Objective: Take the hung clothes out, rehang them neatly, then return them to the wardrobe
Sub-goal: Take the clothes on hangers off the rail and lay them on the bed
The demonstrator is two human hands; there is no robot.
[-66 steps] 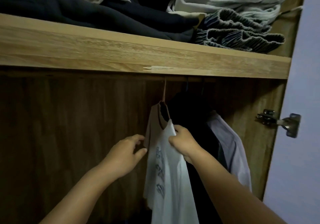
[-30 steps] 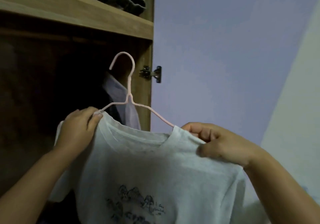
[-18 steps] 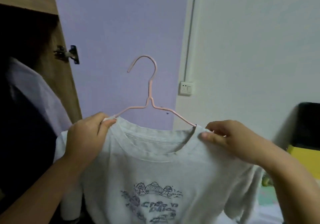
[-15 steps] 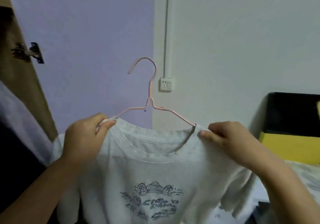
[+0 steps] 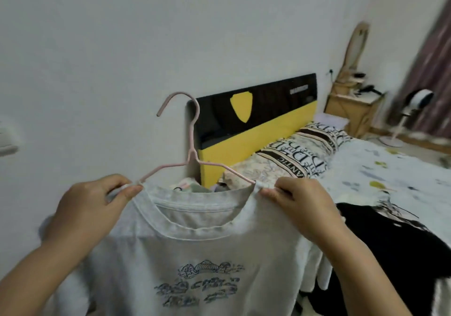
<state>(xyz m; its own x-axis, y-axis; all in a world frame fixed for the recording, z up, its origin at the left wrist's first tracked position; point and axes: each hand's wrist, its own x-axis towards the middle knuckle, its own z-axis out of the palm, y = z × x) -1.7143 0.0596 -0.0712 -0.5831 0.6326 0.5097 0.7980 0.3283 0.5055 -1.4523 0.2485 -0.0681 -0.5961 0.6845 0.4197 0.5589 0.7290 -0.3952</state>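
grey t-shirt is up in front of you, still on the pink wire hanger, chest print facing you. hanger hook points up and curls to your left, free of any rail. shirt hangs straight down from both shoulders, collar sagging a bit in the middle.

your left hand pinches the left shoulder seam where the hanger arm enters the fabric, thumb and forefinger closed on cloth and wire together, other fingers curled behind. your right hand does the same on the right shoulder, fingertips clamped at the hanger's end. both arms raised at about the same level, hanger roughly level.

behind the shirt: white wall, then a bed with a black and yellow headboard. patterned pillow with lettering sits against the headboard. a black garment lies on the bed just right of your right forearm. far corner has a wooden nightstand with small items on top, too blurred to name, a standing fan beside it, and a dark curtain at the right edge.
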